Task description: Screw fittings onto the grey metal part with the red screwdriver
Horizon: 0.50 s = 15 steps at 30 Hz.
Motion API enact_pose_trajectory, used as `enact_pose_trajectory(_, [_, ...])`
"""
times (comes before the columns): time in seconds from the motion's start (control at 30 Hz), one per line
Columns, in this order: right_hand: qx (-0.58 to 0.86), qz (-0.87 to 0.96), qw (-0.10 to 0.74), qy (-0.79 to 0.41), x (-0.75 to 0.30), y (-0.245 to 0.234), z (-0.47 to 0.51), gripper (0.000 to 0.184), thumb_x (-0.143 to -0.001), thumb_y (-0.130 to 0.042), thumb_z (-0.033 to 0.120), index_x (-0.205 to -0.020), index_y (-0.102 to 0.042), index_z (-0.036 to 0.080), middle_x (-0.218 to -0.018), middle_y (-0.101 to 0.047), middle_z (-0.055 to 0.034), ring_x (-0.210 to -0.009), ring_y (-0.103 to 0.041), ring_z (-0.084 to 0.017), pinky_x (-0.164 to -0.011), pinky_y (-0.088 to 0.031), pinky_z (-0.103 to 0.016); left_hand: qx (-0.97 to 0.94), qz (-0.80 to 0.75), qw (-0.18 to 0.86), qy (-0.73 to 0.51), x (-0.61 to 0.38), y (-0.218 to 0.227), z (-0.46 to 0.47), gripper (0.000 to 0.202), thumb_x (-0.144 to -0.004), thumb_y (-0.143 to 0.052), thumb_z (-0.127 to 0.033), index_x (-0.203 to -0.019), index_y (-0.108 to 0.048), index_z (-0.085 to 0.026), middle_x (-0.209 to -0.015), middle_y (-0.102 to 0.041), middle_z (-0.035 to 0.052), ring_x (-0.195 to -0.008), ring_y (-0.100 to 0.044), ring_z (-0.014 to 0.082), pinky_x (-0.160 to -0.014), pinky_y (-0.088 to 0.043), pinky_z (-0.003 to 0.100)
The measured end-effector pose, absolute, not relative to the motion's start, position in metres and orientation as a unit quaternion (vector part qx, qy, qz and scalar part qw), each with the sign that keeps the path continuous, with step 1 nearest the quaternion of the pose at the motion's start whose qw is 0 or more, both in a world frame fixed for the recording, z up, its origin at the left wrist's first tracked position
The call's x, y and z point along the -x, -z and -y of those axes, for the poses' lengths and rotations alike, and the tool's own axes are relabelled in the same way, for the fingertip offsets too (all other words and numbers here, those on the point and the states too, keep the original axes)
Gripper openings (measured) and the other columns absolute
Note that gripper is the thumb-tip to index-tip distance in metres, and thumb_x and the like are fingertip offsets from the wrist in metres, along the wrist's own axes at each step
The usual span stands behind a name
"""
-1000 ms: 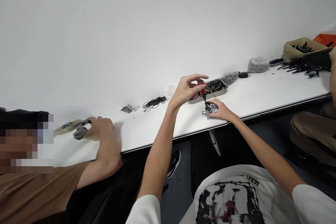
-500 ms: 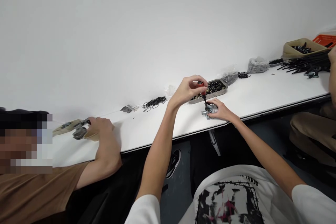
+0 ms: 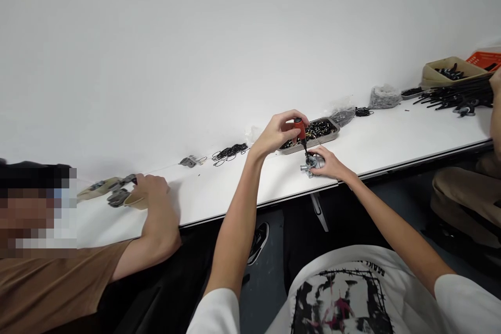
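Note:
My left hand [image 3: 279,133] is closed around the red and black handle of a screwdriver [image 3: 300,130]. The shaft points down, its tip inside a small silver metal housing [image 3: 312,164] on the table's front part. My right hand [image 3: 330,163] grips that housing from the right, fingers over its top and thumb at the near side. Whether a screw sits under the tip is hidden. Just behind both hands lies a metal tray [image 3: 332,137] full of small black and brass-coloured parts.
Black rings [image 3: 230,153] lie on the white table [image 3: 219,188] left of the tray. Plastic bags of parts [image 3: 385,97], a beige bin [image 3: 428,74] and black rods [image 3: 456,95] stand toward the right. A co-worker's arm [image 3: 156,224] rests at the left; another person sits at the right.
My left fingers have shifted on the screwdriver, showing more of its red handle. The housing and my right hand stay in place.

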State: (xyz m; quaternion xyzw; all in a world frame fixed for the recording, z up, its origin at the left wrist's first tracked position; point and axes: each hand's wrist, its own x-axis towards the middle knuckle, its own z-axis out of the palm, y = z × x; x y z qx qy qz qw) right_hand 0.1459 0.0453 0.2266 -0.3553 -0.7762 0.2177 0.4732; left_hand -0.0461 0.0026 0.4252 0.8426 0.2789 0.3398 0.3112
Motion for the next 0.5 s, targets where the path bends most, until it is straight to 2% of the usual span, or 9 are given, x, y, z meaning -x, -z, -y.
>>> enact_pose_trajectory(0.07, [0.355,0.776,0.474,-0.218,-0.1461,-0.2271,-0.0448,0.06,-0.074,-0.079,0.033,-0.132,-0.062,0.023,-0.118,-0.059,-0.0067,-0.113,-0.061,-0.026,-0.103,-0.05,-0.044,-0.849,-0.285,0.296,-0.332,0.0464,-0.4258,-0.0031,0.009,-0.081,-0.066,-0.022,-0.09,-0.066,-0.02,-0.083,-0.068,0.0036,-0.074,-0.066,0.0132,-0.06,-0.053,0.027])
enact_pose_trajectory(0.23, [0.355,0.776,0.472,-0.223,-0.1464,-0.228,-0.0438,0.06,-0.074,-0.078,0.033,-0.131,-0.062,0.023,-0.118,-0.059,-0.0066,-0.113,-0.061,-0.026,-0.103,-0.05,-0.044,-0.85,-0.285,0.3,-0.325,0.0475,-0.4278,-0.0041,0.024,-0.085,-0.059,-0.021,-0.107,-0.067,-0.019,-0.093,-0.071,0.0068,-0.068,-0.064,0.0109,-0.051,-0.048,0.024])
enact_pose_trajectory(0.4, [0.359,0.773,0.474,-0.221,-0.1458,-0.2271,-0.0446,0.061,-0.074,-0.08,0.034,-0.131,-0.062,0.022,-0.119,-0.059,-0.007,-0.113,-0.061,-0.026,-0.103,-0.05,-0.044,-0.855,-0.282,0.296,-0.319,0.0459,-0.4289,-0.003,0.014,-0.085,-0.064,-0.025,-0.098,-0.067,-0.02,-0.08,-0.068,0.0033,-0.062,-0.06,0.0099,-0.055,-0.051,0.026])
enact_pose_trajectory(0.5, [0.354,0.774,0.476,-0.219,-0.1453,-0.2273,-0.0444,0.06,-0.074,-0.079,0.032,-0.13,-0.062,0.022,-0.119,-0.06,-0.0071,-0.114,-0.061,-0.026,-0.104,-0.05,-0.044,-0.839,-0.279,0.316,-0.344,0.0447,-0.4289,-0.0026,0.019,-0.085,-0.063,-0.024,-0.103,-0.067,-0.02,-0.087,-0.069,0.0048,-0.068,-0.064,0.0118,-0.055,-0.051,0.026])
